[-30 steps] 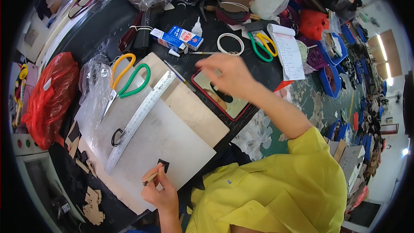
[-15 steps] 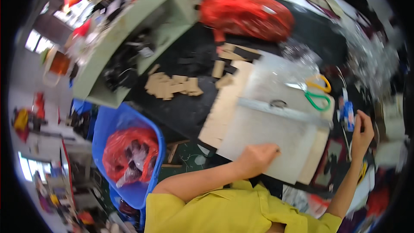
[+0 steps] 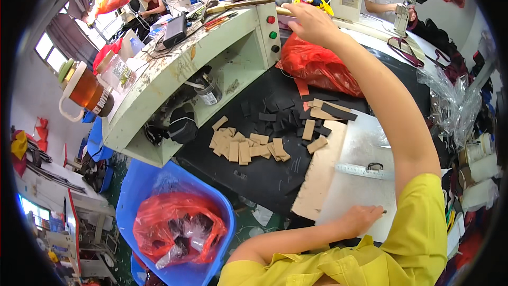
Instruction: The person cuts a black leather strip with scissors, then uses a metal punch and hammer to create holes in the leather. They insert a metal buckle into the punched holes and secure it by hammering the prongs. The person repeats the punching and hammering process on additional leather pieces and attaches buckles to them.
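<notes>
Left hand (image 3: 361,217): resting palm-down on the near edge of the white cutting board (image 3: 365,180), fingers loosely bent, something small and dark at the fingertips; pinched or merely touched, cannot tell.
Right hand (image 3: 312,21): stretched far out over the pale green stand (image 3: 211,58), fingers curled near small coloured items on its top; closed on anything or not, cannot tell.
White cutting board: lying on the black counter (image 3: 254,175) just in front of the body, a thin wooden sheet (image 3: 317,175) under its left edge.
Ruler (image 3: 365,170): flat across the board, a small dark clip touching its upper edge, apart from both hands.
Cut pieces, tan (image 3: 246,145): a loose heap on the counter left of the board, judged finished.
Cut pieces, black (image 3: 280,119): scattered beside the tan heap, a few tan and black strips (image 3: 325,111) near the board's far corner.
Red bag (image 3: 317,66): bulging on the counter under the right forearm.
Blue bin (image 3: 174,222): on the floor at the left, lined with a red bag holding offcuts.
Progress: many pieces already cut and piled, so well under way by the look of it; no cutting tool in either hand, board nearly bare.
Remaining: amount of uncut stock not visible.
</notes>
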`<state>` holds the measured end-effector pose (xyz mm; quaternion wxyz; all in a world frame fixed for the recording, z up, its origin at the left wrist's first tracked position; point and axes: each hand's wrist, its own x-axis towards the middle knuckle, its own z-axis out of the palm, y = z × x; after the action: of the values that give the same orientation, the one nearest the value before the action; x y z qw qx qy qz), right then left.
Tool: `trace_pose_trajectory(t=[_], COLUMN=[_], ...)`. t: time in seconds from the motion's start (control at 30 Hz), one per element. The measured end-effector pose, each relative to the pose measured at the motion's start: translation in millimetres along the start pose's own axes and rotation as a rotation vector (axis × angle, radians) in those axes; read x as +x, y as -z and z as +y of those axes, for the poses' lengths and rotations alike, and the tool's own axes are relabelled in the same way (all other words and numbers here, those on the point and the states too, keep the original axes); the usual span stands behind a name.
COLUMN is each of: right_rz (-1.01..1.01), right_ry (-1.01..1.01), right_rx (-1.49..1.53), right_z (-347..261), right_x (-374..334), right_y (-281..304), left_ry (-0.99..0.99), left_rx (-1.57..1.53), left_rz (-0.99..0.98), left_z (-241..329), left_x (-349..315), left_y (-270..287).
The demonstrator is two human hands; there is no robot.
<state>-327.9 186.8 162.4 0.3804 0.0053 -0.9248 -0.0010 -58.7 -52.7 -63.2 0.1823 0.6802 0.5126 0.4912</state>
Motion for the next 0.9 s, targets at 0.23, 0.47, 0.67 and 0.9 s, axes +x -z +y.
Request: trace_pose_trajectory(t=[0.23, 0.47, 0.67, 0.9], right_rz=[-0.010, -0.014, 0.195, -0.174], right_ry=[-0.079, 0.031, -0.277, -0.777], right_rx=[-0.186, -0.389, 0.080, 0.962], right_z=[49, 2, -13, -82], right_x=[84, 108, 73, -94], right_y=[-108, -116, -63, 129], left_ry=[-0.026, 0.144, 0.169, 0.031], left_rx=[-0.142, -0.266, -0.164, 0.162], left_rz=[-0.083, -0.198, -0.062, -0.178], left_z=[-21, -3, -23, -13], left_x=[-12, -13, -28, -19], left_y=[-18, 8, -67, 9])
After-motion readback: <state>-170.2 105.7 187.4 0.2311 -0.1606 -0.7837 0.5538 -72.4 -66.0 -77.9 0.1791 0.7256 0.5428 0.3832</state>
